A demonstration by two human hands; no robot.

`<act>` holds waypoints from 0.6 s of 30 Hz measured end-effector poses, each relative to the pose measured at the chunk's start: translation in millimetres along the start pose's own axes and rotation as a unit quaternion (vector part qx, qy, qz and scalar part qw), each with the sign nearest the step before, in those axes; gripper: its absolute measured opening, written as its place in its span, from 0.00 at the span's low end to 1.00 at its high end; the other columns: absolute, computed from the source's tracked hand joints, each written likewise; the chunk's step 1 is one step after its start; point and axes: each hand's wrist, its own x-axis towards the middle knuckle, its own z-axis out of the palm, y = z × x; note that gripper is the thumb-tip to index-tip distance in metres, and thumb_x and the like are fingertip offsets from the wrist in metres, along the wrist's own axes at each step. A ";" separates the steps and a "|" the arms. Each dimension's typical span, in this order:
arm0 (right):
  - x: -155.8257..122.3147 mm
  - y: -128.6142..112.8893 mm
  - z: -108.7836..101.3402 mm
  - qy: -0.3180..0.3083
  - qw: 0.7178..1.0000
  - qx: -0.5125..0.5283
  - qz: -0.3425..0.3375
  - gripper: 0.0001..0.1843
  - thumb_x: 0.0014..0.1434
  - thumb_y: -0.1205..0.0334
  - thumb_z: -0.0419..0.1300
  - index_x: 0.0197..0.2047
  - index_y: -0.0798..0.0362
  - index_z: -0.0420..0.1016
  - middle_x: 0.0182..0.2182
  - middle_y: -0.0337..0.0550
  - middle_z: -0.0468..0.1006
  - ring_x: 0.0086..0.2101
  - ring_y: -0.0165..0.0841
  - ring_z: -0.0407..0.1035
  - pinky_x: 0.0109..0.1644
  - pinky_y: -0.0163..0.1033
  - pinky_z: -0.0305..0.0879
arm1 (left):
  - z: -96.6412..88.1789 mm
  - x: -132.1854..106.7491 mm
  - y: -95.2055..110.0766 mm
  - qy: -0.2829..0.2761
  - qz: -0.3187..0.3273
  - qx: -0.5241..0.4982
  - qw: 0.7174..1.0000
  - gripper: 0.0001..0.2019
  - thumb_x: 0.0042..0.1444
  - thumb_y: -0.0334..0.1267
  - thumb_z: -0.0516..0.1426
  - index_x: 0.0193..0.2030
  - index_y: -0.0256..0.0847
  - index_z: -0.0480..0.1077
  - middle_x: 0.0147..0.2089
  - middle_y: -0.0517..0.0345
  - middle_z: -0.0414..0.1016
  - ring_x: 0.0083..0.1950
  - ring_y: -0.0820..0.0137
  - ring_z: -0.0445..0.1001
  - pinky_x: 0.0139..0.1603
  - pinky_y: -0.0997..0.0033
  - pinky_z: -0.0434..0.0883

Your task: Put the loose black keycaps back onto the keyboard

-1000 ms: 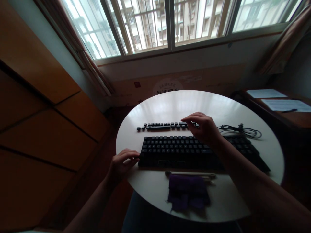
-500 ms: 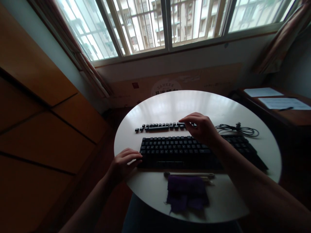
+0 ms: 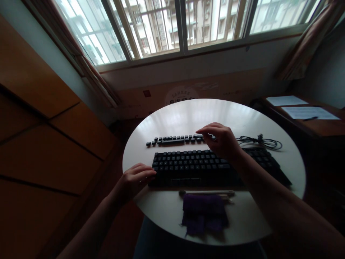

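Note:
A black keyboard (image 3: 185, 166) lies across the round white table, its lower strip of key places bare apart from small dark switches or bars. At its left end my left hand (image 3: 137, 177) rests with fingers and thumb closed on the edge. Behind the keyboard, loose black keycaps (image 3: 175, 137) stand in two rows, with a long space bar (image 3: 170, 142) in the nearer one. Over the right end of these rows hovers my right hand (image 3: 222, 139), fingers bent together in a pinch. Whatever is between its fingertips is too small or hidden to name.
A coiled black cable (image 3: 265, 142) lies at the table's right. Close to the front sit a purple cloth (image 3: 203, 214) and a thin brush-like tool (image 3: 207, 193). Papers (image 3: 309, 112) and a pen (image 3: 310, 118) lie on a wooden side table at right.
The whole view has shifted slightly. My right hand's fingertips are a touch higher over the keycaps; my left hand stays at the keyboard's left edge.

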 end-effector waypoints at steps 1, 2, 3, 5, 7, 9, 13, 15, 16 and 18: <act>-0.1 0.3 0.3 0.000 1.000 0.001 -0.001 0.12 0.61 0.70 0.59 0.40 0.51 0.84 0.37 0.41 0.82 0.39 0.30 0.76 0.45 0.36 0.72 | -1.0 0.5 0.4 -0.006 0.007 0.006 1.000 0.10 0.62 0.26 0.61 0.48 0.40 0.78 0.44 0.49 0.82 0.43 0.66 0.79 0.42 0.68 0.79; -0.2 0.8 0.5 -0.001 1.000 0.002 -0.001 0.12 0.61 0.71 0.59 0.40 0.51 0.84 0.37 0.41 0.82 0.39 0.30 0.76 0.45 0.36 0.72 | -2.0 1.0 1.0 -0.014 0.013 0.011 1.000 0.11 0.62 0.26 0.61 0.49 0.40 0.77 0.45 0.49 0.81 0.44 0.66 0.79 0.42 0.69 0.78; -0.3 1.2 0.8 -0.002 1.000 0.002 0.000 0.12 0.61 0.71 0.59 0.40 0.51 0.84 0.37 0.41 0.82 0.39 0.30 0.75 0.46 0.36 0.72 | -3.1 1.7 1.8 -0.022 0.019 0.015 0.999 0.12 0.62 0.25 0.61 0.50 0.39 0.77 0.46 0.48 0.81 0.45 0.66 0.79 0.43 0.69 0.78; -0.6 2.0 1.0 -0.004 1.000 0.003 0.001 0.12 0.61 0.71 0.59 0.40 0.51 0.84 0.38 0.41 0.82 0.40 0.30 0.75 0.46 0.36 0.72 | -5.0 3.0 3.6 -0.034 0.027 0.023 0.999 0.12 0.62 0.25 0.60 0.51 0.39 0.76 0.46 0.49 0.80 0.45 0.67 0.78 0.43 0.69 0.78; -0.8 2.3 1.0 -0.005 1.000 0.003 0.002 0.12 0.61 0.71 0.59 0.40 0.51 0.84 0.38 0.41 0.82 0.40 0.30 0.76 0.46 0.37 0.72 | -6.4 3.9 5.2 -0.039 0.027 0.032 0.998 0.12 0.63 0.25 0.59 0.51 0.39 0.76 0.46 0.49 0.80 0.45 0.67 0.78 0.44 0.69 0.78; -0.9 2.4 0.9 -0.004 1.000 0.002 0.001 0.12 0.61 0.71 0.59 0.41 0.51 0.84 0.38 0.41 0.82 0.40 0.30 0.76 0.46 0.36 0.73 | -7.1 4.1 6.2 -0.041 0.023 0.040 0.998 0.11 0.64 0.25 0.58 0.51 0.39 0.75 0.46 0.48 0.79 0.45 0.67 0.78 0.44 0.69 0.78; -0.8 2.4 1.0 -0.002 1.000 0.002 -0.002 0.12 0.61 0.71 0.59 0.40 0.51 0.84 0.37 0.41 0.82 0.39 0.30 0.76 0.46 0.36 0.73 | -7.0 2.4 6.6 -0.049 0.020 0.048 0.997 0.11 0.65 0.25 0.58 0.52 0.38 0.74 0.46 0.48 0.79 0.45 0.67 0.78 0.43 0.70 0.78; -0.7 2.7 1.0 -0.004 1.000 0.001 -0.002 0.12 0.61 0.71 0.59 0.40 0.51 0.84 0.38 0.41 0.82 0.39 0.30 0.76 0.46 0.37 0.73 | -6.6 1.2 6.1 -0.052 0.015 0.045 0.998 0.12 0.65 0.25 0.58 0.53 0.38 0.74 0.47 0.48 0.79 0.46 0.67 0.78 0.44 0.70 0.78; -0.6 2.8 0.9 -0.005 1.000 0.000 -0.002 0.12 0.61 0.71 0.59 0.40 0.51 0.84 0.38 0.41 0.82 0.39 0.30 0.76 0.46 0.37 0.73 | -6.3 0.6 5.7 -0.052 0.012 0.040 0.998 0.12 0.65 0.25 0.58 0.53 0.38 0.74 0.47 0.48 0.79 0.46 0.67 0.79 0.45 0.70 0.78; -0.6 3.0 0.7 -0.005 1.000 -0.002 -0.004 0.12 0.61 0.71 0.59 0.41 0.51 0.84 0.38 0.41 0.82 0.39 0.30 0.76 0.46 0.37 0.73 | -6.1 -0.1 5.0 -0.051 0.003 0.029 0.998 0.12 0.64 0.25 0.59 0.52 0.39 0.75 0.48 0.48 0.80 0.47 0.67 0.79 0.46 0.70 0.79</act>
